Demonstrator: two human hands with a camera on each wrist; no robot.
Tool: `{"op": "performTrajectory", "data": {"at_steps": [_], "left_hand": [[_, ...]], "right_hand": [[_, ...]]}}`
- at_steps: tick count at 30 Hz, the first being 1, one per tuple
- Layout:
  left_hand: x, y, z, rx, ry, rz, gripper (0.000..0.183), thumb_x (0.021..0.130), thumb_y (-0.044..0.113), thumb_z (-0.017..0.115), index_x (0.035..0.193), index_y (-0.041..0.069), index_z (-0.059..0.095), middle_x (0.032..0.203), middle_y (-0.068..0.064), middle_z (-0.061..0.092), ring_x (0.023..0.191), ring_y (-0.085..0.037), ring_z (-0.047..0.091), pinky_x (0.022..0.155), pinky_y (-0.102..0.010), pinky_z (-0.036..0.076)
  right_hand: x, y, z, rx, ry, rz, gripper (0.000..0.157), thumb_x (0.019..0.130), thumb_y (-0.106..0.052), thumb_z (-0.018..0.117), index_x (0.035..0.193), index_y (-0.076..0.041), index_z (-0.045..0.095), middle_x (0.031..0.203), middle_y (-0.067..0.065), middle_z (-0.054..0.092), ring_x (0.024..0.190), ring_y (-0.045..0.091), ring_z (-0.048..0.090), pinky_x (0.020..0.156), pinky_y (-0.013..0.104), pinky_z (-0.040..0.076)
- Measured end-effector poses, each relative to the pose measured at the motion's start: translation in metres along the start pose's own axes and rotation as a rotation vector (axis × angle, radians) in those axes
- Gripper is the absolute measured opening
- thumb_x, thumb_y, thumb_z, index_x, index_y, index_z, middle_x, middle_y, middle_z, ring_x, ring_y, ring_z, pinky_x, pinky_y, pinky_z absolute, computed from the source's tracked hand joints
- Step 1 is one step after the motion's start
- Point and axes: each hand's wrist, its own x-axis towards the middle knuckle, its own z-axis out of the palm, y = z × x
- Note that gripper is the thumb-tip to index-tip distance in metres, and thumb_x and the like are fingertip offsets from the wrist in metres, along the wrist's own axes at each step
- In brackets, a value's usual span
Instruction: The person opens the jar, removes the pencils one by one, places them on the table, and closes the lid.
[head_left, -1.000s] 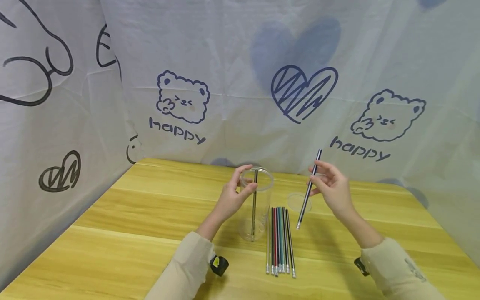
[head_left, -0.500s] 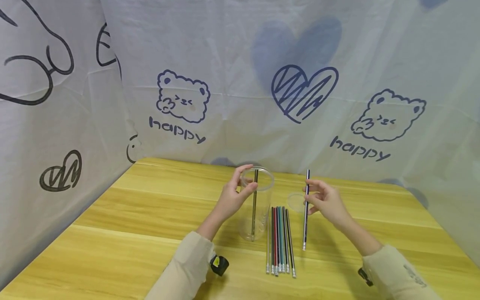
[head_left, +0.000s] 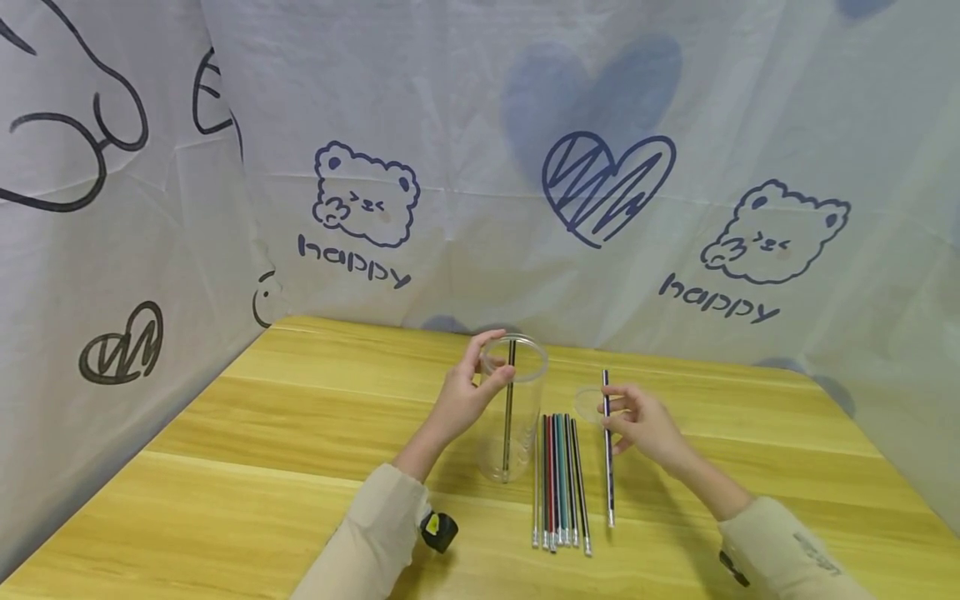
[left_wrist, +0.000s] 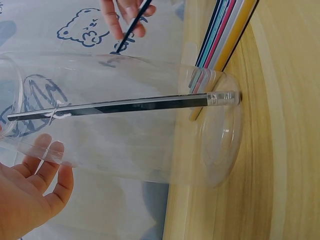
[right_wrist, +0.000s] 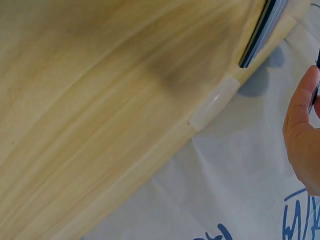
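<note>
A tall clear plastic jar (head_left: 491,437) stands upright on the table, its top uncovered. My left hand (head_left: 463,404) grips it near the rim from the left, thumb and fingers spread around the wall. Inside leans one black pencil (left_wrist: 145,105), its eraser end at the bottom. My right hand (head_left: 643,427) pinches a dark striped pencil (head_left: 611,487) near its upper part, holding it nearly upright with the eraser end down, to the right of the row of pencils (head_left: 558,483). In the right wrist view, only part of the right hand and a sliver of that pencil show.
The pencils in the row lie side by side, erasers toward me, right of the jar. A clear round lid (head_left: 588,405) lies flat behind them, partly behind the right hand. A printed cloth (head_left: 480,275) hangs along the far edge of the wooden table (head_left: 300,467).
My right hand has come down and slightly left with its pencil, which has turned from slanted to nearly upright. My left hand and the jar have stayed in place.
</note>
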Motion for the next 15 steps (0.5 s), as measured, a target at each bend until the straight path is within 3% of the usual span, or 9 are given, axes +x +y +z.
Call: {"op": "performTrajectory", "data": {"at_steps": [5, 15], "left_hand": [[0.0, 0.0, 0.0, 0.001, -0.002, 0.005, 0.047, 0.089, 0.013, 0.051, 0.132, 0.004, 0.034, 0.106, -0.025, 0.056, 0.092, -0.032, 0.051, 0.064, -0.03, 0.043], [0.0, 0.0, 0.0, -0.008, -0.001, 0.014, 0.047, 0.089, 0.012, 0.05, 0.132, 0.004, 0.034, 0.107, -0.026, 0.055, 0.093, -0.034, 0.05, 0.066, -0.031, 0.043]], "right_hand": [[-0.001, 0.003, 0.003, 0.015, -0.036, 0.04, 0.046, 0.082, 0.011, 0.051, 0.124, 0.014, 0.034, 0.104, 0.033, 0.048, 0.076, 0.034, 0.057, 0.052, 0.036, 0.05], [0.003, 0.017, 0.013, -0.018, -0.061, 0.14, 0.046, 0.081, 0.012, 0.051, 0.124, 0.012, 0.034, 0.099, 0.028, 0.05, 0.06, 0.019, 0.055, 0.05, 0.037, 0.05]]}}
